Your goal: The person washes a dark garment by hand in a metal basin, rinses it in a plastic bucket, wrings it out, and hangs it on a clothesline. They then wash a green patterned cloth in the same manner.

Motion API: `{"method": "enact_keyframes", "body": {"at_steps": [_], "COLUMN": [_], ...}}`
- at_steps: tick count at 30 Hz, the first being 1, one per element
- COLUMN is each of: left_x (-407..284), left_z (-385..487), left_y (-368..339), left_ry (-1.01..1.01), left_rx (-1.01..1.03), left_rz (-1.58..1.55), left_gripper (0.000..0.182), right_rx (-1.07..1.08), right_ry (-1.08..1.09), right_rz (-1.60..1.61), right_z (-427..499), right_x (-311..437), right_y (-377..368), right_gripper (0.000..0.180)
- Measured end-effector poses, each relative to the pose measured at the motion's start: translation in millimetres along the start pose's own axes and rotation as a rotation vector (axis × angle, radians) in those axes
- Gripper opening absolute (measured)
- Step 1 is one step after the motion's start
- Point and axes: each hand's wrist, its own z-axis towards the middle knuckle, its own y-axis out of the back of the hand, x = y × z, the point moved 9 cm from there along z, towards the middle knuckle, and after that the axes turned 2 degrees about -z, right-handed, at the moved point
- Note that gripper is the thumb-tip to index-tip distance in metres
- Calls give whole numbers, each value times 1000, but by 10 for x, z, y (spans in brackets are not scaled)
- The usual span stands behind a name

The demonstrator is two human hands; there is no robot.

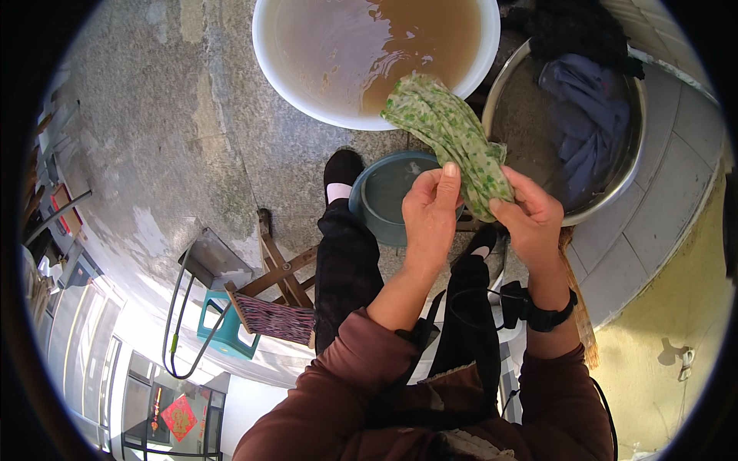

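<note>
A green leaf-patterned cloth [455, 132], gathered lengthwise in folds, is held between my two hands. My left hand [435, 204] grips its near left edge, thumb on top. At the near right end, my right hand [527, 213] pinches the cloth between thumb and fingers. The cloth's far end reaches over the rim of a large white basin [314, 109] of brownish water. Below my left hand stands a small blue-grey basin [383, 187] holding water. To the right, blue-grey wet fabric [594, 127] lies in a metal basin [639, 155] with dark water.
Black fabric [576, 29] hangs over the metal basin's far rim. A woven folding stool [277, 317], a teal plastic stool [213, 334] and a metal dustpan [216, 259] are at the lower left. A straw broom [579, 305] is beside my right forearm, near the yellow wall [646, 346].
</note>
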Motion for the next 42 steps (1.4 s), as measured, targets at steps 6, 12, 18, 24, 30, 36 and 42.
{"method": "enact_keyframes", "body": {"at_steps": [6,12,18,24,30,36,42], "left_x": [46,227,193,348,291,346,53], "left_z": [102,142,78,-50,-103,-173,-244], "left_y": [-43,55,-38,-278,-350,-512,-745], "left_ry": [106,205,139,319,270,328,152], "left_rx": [60,-100,-48,54,89,137,534], "left_rz": [-468,-508,-513,-505,-362,-345,-579], "left_gripper": [42,48,35,45,32,30,49], "right_rx": [125,298,142,-157,-384,-372,-450], "right_ry": [37,-15,121,449,400,68,-190], "right_rz": [91,728,366,-663,-824,-413,134], "right_z": [-598,-912,-814,-442,-338,-213,-904], "right_x": [340,591,651,414,322,19,254], "right_y": [-141,22,12,-339,-165,529,1508], "right_gripper": [43,50,81,78,39,27,48]}}
